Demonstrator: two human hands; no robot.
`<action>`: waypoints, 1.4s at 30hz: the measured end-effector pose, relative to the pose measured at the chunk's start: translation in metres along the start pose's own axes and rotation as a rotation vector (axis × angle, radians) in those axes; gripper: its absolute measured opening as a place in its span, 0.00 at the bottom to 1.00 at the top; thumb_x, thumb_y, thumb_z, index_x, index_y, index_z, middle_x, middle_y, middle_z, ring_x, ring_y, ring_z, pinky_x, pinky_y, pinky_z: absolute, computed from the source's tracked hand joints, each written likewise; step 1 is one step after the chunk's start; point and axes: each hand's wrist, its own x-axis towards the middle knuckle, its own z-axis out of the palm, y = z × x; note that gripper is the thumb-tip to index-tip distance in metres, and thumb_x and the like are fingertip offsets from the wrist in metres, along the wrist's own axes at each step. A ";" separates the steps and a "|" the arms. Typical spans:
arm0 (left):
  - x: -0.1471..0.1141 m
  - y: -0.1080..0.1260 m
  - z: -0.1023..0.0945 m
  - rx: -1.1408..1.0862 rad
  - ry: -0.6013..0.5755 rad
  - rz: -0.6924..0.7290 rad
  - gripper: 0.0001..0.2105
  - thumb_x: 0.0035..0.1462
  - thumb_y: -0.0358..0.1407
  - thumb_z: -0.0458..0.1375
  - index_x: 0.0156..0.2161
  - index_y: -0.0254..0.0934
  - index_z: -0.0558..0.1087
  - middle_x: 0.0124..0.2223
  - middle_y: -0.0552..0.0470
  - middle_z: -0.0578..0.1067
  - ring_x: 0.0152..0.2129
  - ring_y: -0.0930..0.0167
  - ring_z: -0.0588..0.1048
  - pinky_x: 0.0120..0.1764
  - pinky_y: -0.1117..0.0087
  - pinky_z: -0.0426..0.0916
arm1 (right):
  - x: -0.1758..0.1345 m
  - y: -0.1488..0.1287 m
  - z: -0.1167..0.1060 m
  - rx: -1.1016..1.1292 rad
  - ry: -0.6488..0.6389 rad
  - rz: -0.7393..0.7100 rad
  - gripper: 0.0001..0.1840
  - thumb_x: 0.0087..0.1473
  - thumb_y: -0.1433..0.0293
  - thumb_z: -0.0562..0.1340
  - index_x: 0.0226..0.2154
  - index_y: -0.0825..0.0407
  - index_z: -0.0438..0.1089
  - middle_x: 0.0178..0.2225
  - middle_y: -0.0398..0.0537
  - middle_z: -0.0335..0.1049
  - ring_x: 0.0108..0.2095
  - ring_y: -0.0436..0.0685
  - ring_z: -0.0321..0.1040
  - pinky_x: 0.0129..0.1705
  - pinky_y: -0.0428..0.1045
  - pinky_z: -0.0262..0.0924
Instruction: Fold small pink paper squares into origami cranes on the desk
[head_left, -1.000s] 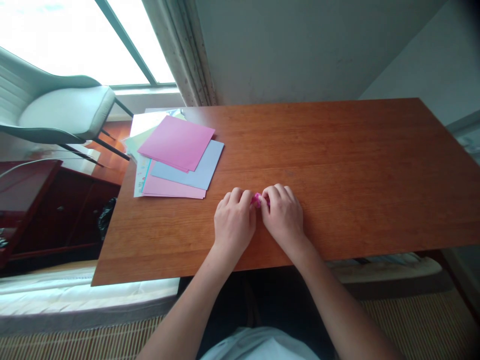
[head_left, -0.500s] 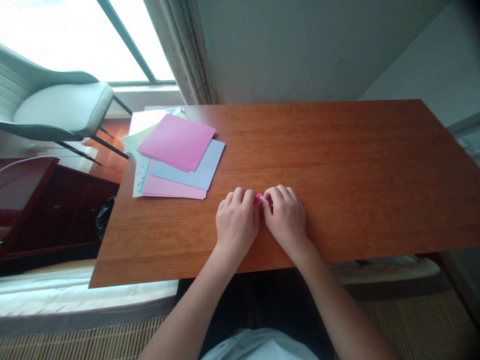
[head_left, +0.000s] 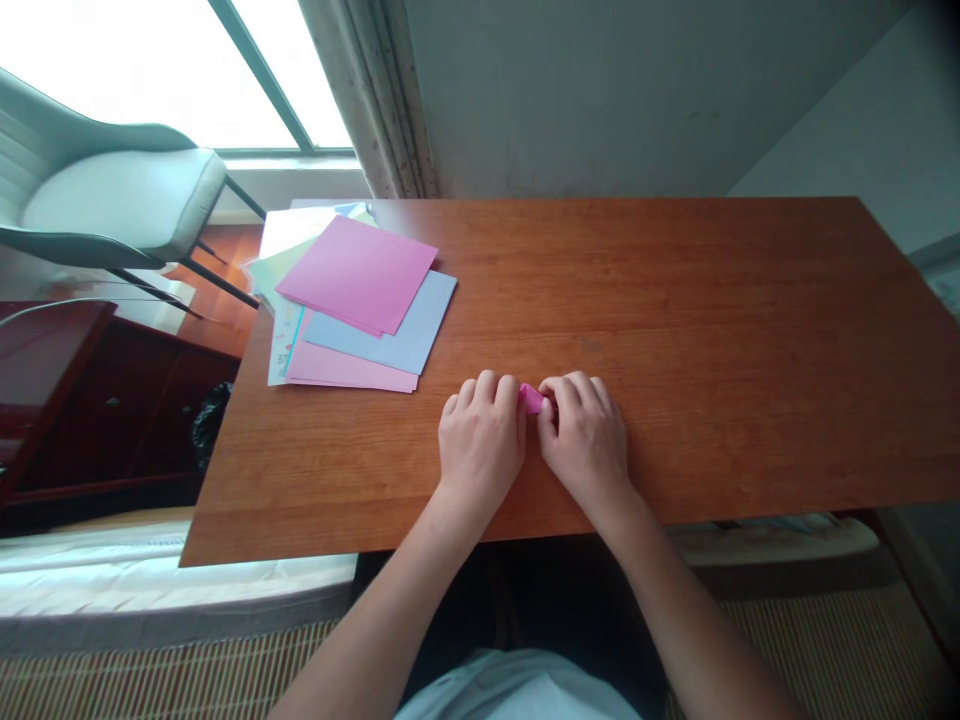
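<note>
pink paper (head_left: 531,399) spans left hand (head_left: 482,435) to right hand (head_left: 585,432) near frame center, both hands' fingers pinching it, long axis unclear.

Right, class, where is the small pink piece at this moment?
The small pink piece is near the middle of the head view, between the left hand and the right hand, to the right of the stacked papers.

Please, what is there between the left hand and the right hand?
In the head view, a small pink piece shows between the left hand and the right hand, partly covered by them.
</note>
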 end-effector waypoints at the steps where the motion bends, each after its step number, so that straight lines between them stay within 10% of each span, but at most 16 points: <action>1: 0.000 0.000 0.000 -0.002 -0.002 0.001 0.07 0.68 0.38 0.49 0.38 0.40 0.67 0.40 0.49 0.73 0.38 0.63 0.70 0.39 0.61 0.61 | -0.001 0.001 0.000 0.012 0.002 0.004 0.04 0.61 0.73 0.57 0.36 0.49 0.67 0.37 0.50 0.70 0.40 0.61 0.62 0.42 0.54 0.56; 16: 0.000 -0.001 0.000 -0.007 -0.006 0.011 0.07 0.69 0.35 0.48 0.39 0.40 0.67 0.40 0.47 0.73 0.38 0.62 0.70 0.39 0.62 0.61 | -0.005 0.014 -0.001 0.250 0.020 0.043 0.16 0.54 0.83 0.51 0.35 0.50 0.69 0.38 0.52 0.70 0.41 0.61 0.65 0.44 0.55 0.60; 25: 0.000 -0.002 0.002 -0.045 0.011 -0.005 0.08 0.68 0.35 0.49 0.38 0.40 0.68 0.38 0.47 0.73 0.37 0.63 0.70 0.39 0.62 0.61 | -0.004 0.006 -0.005 0.199 0.018 0.021 0.08 0.63 0.64 0.59 0.35 0.50 0.69 0.37 0.52 0.69 0.40 0.61 0.63 0.45 0.55 0.60; 42: -0.002 -0.006 0.000 -0.143 0.023 -0.010 0.05 0.67 0.34 0.51 0.42 0.40 0.70 0.41 0.48 0.74 0.39 0.63 0.71 0.43 0.64 0.65 | -0.003 0.001 -0.010 0.174 0.001 0.056 0.06 0.63 0.65 0.60 0.37 0.50 0.68 0.39 0.52 0.69 0.42 0.62 0.63 0.46 0.56 0.60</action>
